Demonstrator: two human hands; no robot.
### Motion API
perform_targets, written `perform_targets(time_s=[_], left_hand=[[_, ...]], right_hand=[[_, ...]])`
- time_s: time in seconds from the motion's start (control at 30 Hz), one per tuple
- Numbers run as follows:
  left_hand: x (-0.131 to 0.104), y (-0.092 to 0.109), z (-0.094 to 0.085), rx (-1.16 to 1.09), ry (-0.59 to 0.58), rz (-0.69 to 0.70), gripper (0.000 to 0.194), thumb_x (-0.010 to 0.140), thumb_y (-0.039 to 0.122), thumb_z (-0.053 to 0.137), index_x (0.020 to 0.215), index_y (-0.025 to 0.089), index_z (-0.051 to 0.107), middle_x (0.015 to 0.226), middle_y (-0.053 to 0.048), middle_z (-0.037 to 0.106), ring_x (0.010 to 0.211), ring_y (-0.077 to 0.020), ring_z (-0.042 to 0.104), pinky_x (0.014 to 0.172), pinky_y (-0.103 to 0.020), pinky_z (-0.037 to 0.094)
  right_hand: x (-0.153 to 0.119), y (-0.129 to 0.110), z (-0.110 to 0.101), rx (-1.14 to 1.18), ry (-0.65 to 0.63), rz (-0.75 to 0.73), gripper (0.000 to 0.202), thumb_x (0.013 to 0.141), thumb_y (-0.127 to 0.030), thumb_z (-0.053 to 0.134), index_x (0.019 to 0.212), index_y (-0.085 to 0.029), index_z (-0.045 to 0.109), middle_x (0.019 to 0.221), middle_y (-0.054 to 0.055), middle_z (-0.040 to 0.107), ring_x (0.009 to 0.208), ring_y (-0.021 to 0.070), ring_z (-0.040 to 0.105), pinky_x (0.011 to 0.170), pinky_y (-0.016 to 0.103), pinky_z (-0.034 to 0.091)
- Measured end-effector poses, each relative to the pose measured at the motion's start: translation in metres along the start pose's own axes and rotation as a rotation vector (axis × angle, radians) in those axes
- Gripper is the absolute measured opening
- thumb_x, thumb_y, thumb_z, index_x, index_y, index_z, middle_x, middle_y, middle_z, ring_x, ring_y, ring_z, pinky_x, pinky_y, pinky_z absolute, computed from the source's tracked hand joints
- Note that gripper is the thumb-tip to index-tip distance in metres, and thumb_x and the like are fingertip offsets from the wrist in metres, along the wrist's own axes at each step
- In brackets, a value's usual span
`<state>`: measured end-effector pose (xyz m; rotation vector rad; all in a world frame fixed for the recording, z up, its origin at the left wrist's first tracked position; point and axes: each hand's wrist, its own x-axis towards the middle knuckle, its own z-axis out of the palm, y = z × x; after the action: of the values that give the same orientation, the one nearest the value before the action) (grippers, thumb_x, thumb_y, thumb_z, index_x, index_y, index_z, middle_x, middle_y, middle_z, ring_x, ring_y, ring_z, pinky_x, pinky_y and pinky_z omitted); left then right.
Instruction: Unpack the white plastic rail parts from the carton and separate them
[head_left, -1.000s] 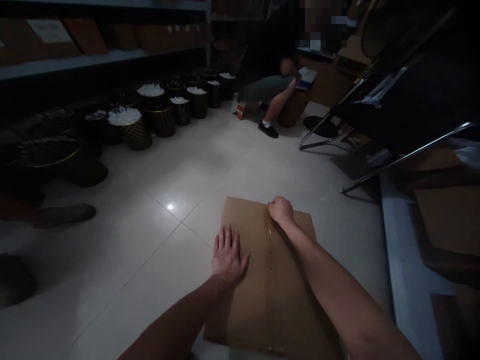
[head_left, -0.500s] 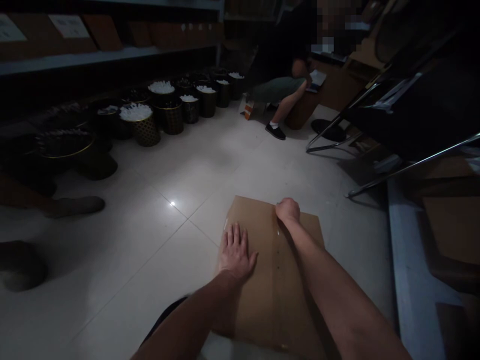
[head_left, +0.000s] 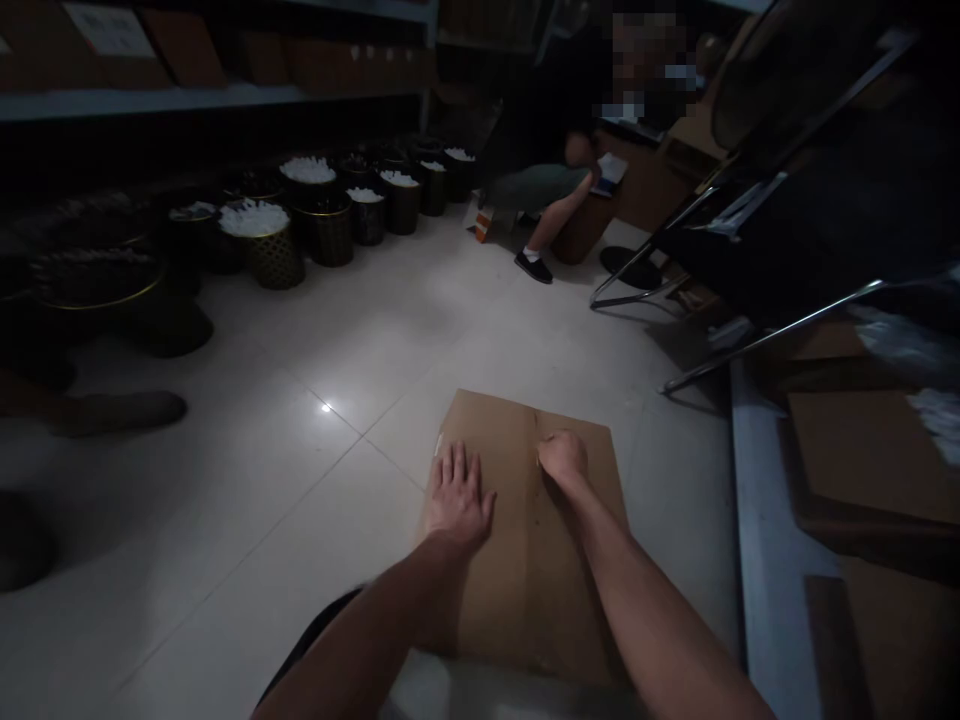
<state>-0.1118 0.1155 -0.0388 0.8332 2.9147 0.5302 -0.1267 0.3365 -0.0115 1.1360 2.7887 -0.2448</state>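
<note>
A closed cardboard box (head_left: pixel 495 590) stands on the tiled floor, with a taped seam running down the middle of its top. My left hand (head_left: pixel 459 500) lies flat on the left part of the lid, its fingers spread. On the right side of the seam, my right hand (head_left: pixel 562 458) is closed, its knuckles up, near the far end of the box. Whatever its fingers may hold is too small or hidden to make out.
Several dark bins (head_left: pixel 274 255) with white or dark items line the left shelf. A person (head_left: pixel 551 190) sits at the back. A metal-framed chair (head_left: pixel 780 330) and cardboard boxes (head_left: pixel 862 450) are on the right.
My right hand has moved from the far edge of the box toward me along the seam. My left hand has stayed flat on the lid. The camera view has shifted slightly to the right.
</note>
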Motion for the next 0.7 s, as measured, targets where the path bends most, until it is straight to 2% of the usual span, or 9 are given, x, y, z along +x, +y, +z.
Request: perform_targets(time_s=[0.17,0.27,0.33,0.47,0.57,0.7], left_hand=[[-0.004,-0.001,-0.005,-0.002,0.021,0.01,0.065,0.088,0.052,0.029,0.142,0.017,0.029,0.154,-0.009,0.009,0.14,-0.0287,-0.004,0.113,-0.047,0.007],[-0.006,-0.001,-0.008,-0.003,0.029,0.012,0.065,0.088,0.052,0.029,0.142,0.016,0.029,0.153,-0.009,0.01,0.14,-0.0289,-0.003,0.113,-0.047,0.007],[-0.006,-0.001,-0.007,-0.002,0.032,0.014,0.064,0.089,0.051,0.028,0.143,0.016,0.028,0.153,-0.009,0.009,0.14,-0.0288,-0.003,0.113,-0.047,0.006],[-0.005,-0.002,-0.003,-0.007,0.026,0.015,0.065,0.088,0.053,0.028,0.143,0.017,0.028,0.154,-0.009,0.007,0.14,-0.0297,-0.002,0.113,-0.048,0.008],[-0.003,-0.003,0.0,-0.015,0.02,0.017,0.066,0.088,0.054,0.029,0.142,0.017,0.029,0.154,-0.009,0.008,0.14,-0.0303,-0.001,0.113,-0.048,0.009],[-0.001,-0.005,0.0,-0.035,0.019,0.021,0.067,0.087,0.055,0.03,0.142,0.017,0.028,0.153,-0.01,0.01,0.14,-0.0303,-0.001,0.113,-0.048,0.011]], right_hand=[[-0.048,0.016,0.002,0.044,0.003,0.009,0.017,0.072,-0.023,0.057,0.065,-0.016,0.071,0.074,0.012,0.069,0.063,0.0172,0.061,0.053,0.024,0.035],[-0.052,0.02,-0.001,0.077,0.045,0.015,0.016,0.073,-0.022,0.056,0.071,-0.017,0.072,0.075,0.01,0.069,0.065,0.0169,0.062,0.055,0.023,0.036],[-0.038,0.019,-0.005,0.101,0.093,0.015,0.018,0.077,-0.024,0.055,0.079,-0.017,0.072,0.08,0.008,0.07,0.07,0.0162,0.063,0.059,0.023,0.04],[0.008,0.005,-0.005,0.131,0.181,0.042,0.022,0.086,-0.03,0.053,0.09,-0.013,0.067,0.088,0.007,0.068,0.079,0.0151,0.062,0.072,0.028,0.046],[0.038,-0.006,0.004,0.144,0.207,0.066,0.025,0.088,-0.035,0.054,0.09,-0.013,0.064,0.089,0.006,0.066,0.081,0.0148,0.061,0.077,0.032,0.047],[0.057,-0.014,0.014,0.155,0.202,0.066,0.027,0.087,-0.038,0.055,0.087,-0.013,0.063,0.086,0.006,0.066,0.08,0.0149,0.061,0.078,0.033,0.047]])
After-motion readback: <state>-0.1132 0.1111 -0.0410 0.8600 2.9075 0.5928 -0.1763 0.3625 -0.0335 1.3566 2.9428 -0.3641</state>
